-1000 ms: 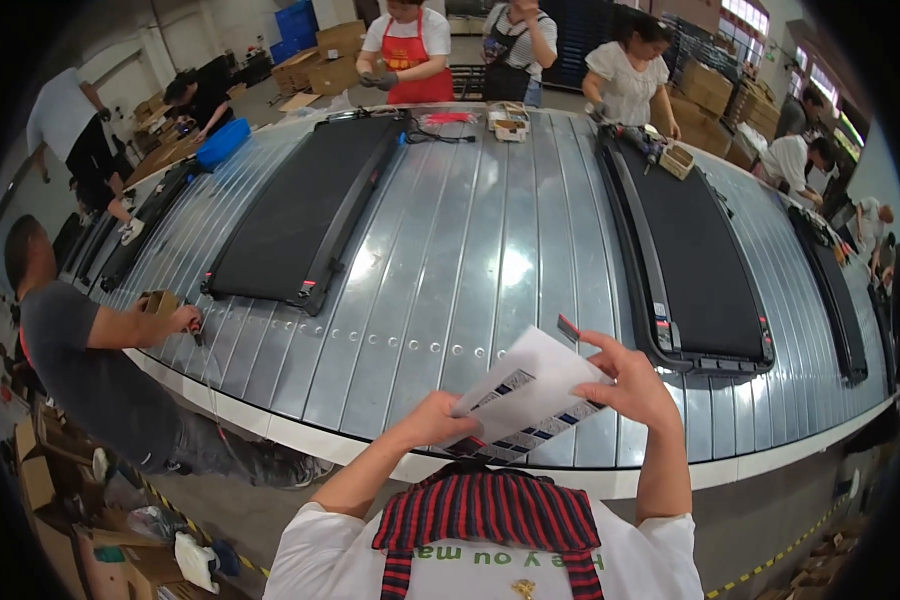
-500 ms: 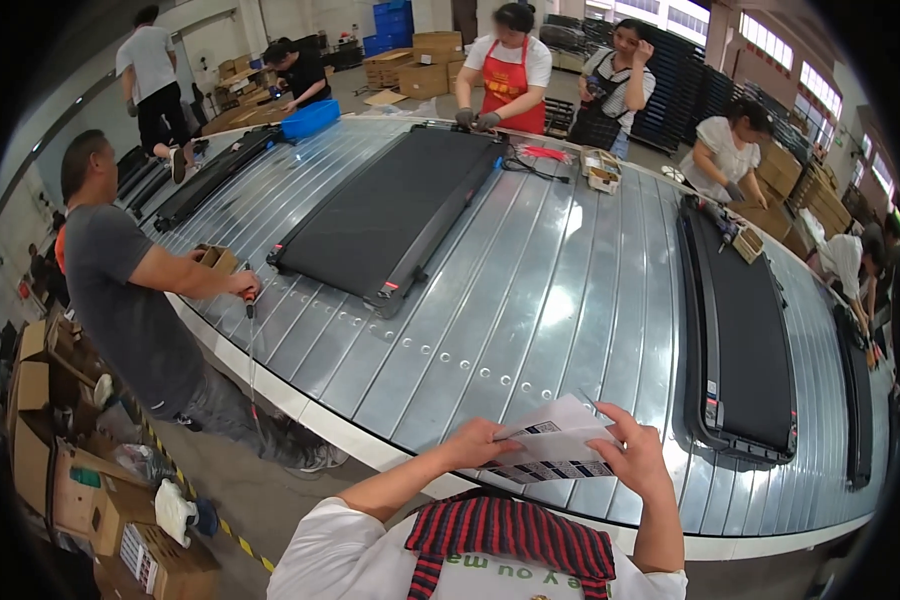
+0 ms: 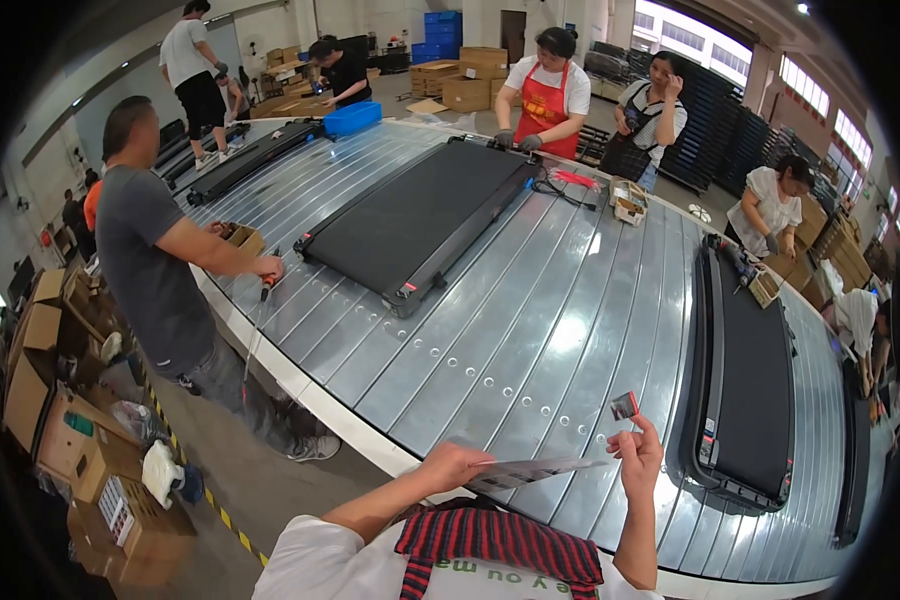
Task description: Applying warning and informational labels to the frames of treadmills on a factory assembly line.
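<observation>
My left hand [image 3: 455,467] is closed on the left end of a white sheet of stickers [image 3: 535,470], tilted almost edge-on in front of my apron. To the right of the sheet, my right hand [image 3: 640,460] is raised with its index finger up. A small dark sticker with a red edge [image 3: 624,405] clings to that fingertip, apart from the sheet. Nearest to my right hand is a long black treadmill-like deck [image 3: 752,380], lying on the ribbed metal table [image 3: 510,330].
Farther left lies another black belt deck [image 3: 410,220]. A worker in grey [image 3: 160,250] stands at the table's left edge with a power screwdriver [image 3: 268,285]. Across the table are a worker in a red apron [image 3: 548,100] and a parts box [image 3: 628,202]. Cartons [image 3: 120,510] crowd the left floor.
My right hand has left the sheet's right side and moved up, carrying a small sticker on its fingertip. The sheet has tipped flatter in my left hand. The whole view has shifted slightly.
</observation>
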`<control>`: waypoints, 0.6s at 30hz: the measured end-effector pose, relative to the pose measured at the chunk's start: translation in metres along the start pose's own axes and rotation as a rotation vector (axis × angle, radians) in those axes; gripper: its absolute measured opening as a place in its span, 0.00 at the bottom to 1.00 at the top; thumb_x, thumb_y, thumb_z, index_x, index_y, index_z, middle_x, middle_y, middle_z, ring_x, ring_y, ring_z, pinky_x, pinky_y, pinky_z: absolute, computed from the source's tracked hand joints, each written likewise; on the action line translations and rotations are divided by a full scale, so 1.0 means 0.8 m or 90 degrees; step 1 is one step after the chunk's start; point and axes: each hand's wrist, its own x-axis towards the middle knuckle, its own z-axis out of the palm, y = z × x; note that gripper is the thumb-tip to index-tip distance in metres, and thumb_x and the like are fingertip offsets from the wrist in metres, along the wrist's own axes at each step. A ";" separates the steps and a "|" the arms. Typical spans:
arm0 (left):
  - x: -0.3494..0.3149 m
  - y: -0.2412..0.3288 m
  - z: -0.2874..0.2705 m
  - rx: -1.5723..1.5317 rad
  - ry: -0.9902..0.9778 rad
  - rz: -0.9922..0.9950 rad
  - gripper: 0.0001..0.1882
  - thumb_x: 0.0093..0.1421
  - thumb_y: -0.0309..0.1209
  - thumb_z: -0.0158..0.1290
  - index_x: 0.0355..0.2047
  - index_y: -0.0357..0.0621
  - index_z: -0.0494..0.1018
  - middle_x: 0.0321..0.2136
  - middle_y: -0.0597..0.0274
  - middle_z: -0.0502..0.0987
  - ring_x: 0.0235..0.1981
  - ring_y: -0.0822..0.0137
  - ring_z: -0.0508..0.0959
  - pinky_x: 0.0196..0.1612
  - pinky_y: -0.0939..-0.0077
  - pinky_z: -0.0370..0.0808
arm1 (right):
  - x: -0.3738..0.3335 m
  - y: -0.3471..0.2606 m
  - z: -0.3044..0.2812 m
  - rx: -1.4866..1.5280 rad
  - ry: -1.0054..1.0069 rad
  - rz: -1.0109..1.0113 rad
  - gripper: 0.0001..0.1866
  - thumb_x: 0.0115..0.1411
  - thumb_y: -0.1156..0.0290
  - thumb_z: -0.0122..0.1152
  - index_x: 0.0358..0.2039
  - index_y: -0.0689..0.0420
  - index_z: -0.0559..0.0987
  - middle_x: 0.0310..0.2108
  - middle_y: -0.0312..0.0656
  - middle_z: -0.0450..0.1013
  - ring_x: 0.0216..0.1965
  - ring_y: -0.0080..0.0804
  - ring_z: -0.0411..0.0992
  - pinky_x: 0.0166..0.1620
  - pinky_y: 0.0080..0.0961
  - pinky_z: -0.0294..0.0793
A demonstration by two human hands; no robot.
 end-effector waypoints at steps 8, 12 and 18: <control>-0.024 0.044 0.053 0.058 0.007 0.022 0.11 0.48 0.29 0.49 0.33 0.59 0.72 0.20 0.58 0.73 0.22 0.54 0.73 0.22 0.64 0.67 | -0.044 0.104 -0.057 0.070 -0.043 0.282 0.09 0.53 0.72 0.55 0.34 0.61 0.70 0.16 0.39 0.70 0.15 0.21 0.66 0.18 0.15 0.62; -0.034 0.072 0.075 0.049 0.004 0.038 0.11 0.48 0.29 0.48 0.33 0.58 0.72 0.18 0.57 0.72 0.21 0.53 0.72 0.21 0.61 0.66 | -0.058 0.153 -0.088 0.142 -0.012 0.385 0.05 0.53 0.71 0.54 0.29 0.59 0.71 0.13 0.36 0.66 0.12 0.21 0.63 0.16 0.15 0.61; -0.051 0.116 0.073 0.043 0.059 -0.005 0.10 0.49 0.30 0.49 0.34 0.55 0.72 0.19 0.56 0.72 0.21 0.52 0.72 0.23 0.62 0.68 | -0.055 0.207 -0.107 0.244 -0.086 0.497 0.05 0.53 0.70 0.55 0.25 0.55 0.70 0.11 0.32 0.63 0.09 0.19 0.59 0.10 0.14 0.55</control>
